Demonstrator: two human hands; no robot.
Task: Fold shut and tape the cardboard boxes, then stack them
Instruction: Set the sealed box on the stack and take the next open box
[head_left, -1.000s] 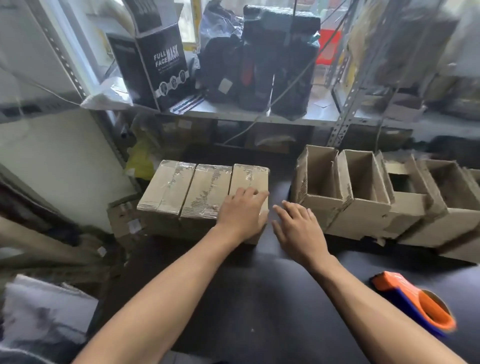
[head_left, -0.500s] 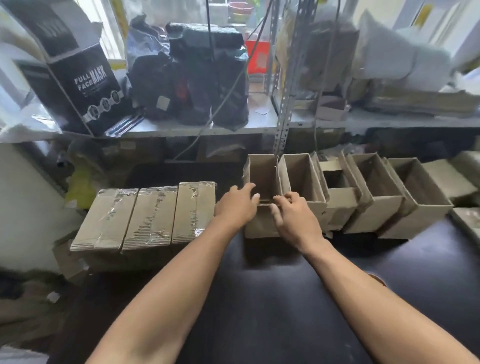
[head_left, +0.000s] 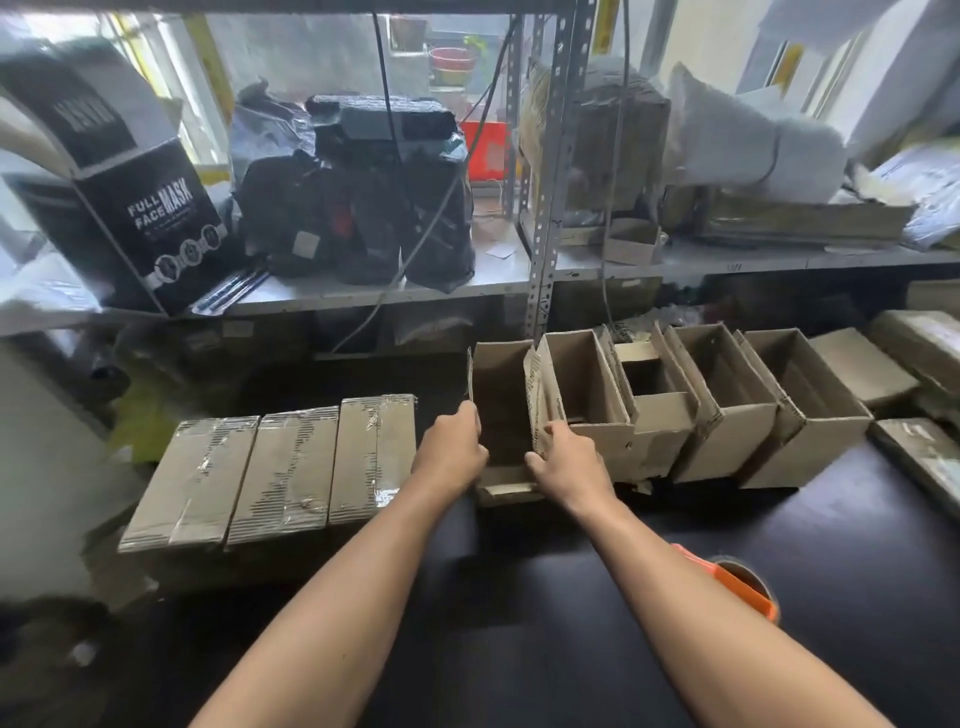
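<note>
Several open cardboard boxes stand in a row on the black table (head_left: 519, 649). The leftmost open box (head_left: 498, 400) has its flaps up. My left hand (head_left: 453, 453) grips its left flap and my right hand (head_left: 563, 460) grips its right flap. To the left, three taped boxes (head_left: 280, 467) lie side by side with clear tape across their tops. An orange tape dispenser (head_left: 737, 582) rests on the table by my right forearm, partly hidden by it.
More open boxes (head_left: 727, 410) continue to the right, with flat closed boxes (head_left: 914, 452) beyond them. A metal shelf (head_left: 545, 208) behind holds a black mask box (head_left: 156, 223), dark bags (head_left: 358, 208) and piled cardboard. Clutter lies on the floor at left.
My hands left the taped box on the left, moved right to the first open box, and now hold its side flaps. The view has shifted right.
</note>
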